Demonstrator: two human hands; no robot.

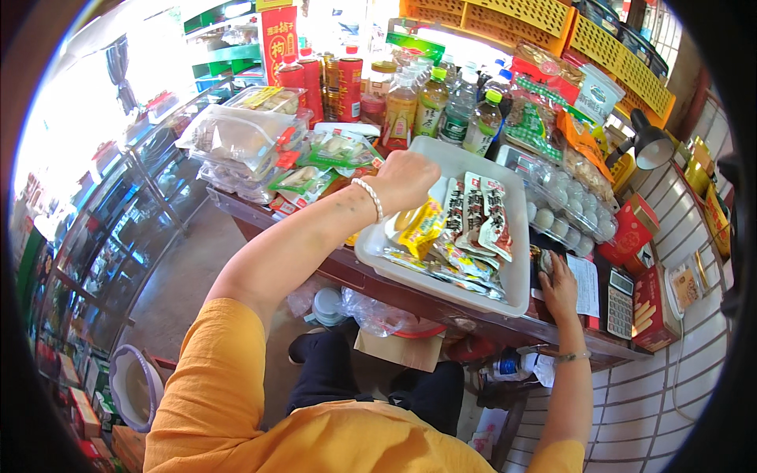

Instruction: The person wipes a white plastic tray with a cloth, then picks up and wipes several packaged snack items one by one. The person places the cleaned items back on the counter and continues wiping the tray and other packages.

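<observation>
My left hand (408, 182) is curled above the left side of a white plastic tray (518, 236), its fingers turned away from view. Whether it holds anything cannot be seen. Just below it in the tray lies a yellow snack packet (423, 227). Several long white sausage packets (473, 213) with dark printing lie side by side at the right, and flat yellow packets (461, 260) cover the tray's near part. My right hand (559, 287) rests on the table beside the tray, fingers touching a small, partly hidden dark shiny packet (539, 258); its grip is unclear.
Drink bottles (437, 106) stand behind the tray. Clear food boxes (242, 139) and green packets (337, 148) are at the left. Egg cartons (562, 207), a paper sheet (582, 284), a calculator (620, 301) and a black lamp (650, 148) are at the right. A cardboard box (402, 350) sits below.
</observation>
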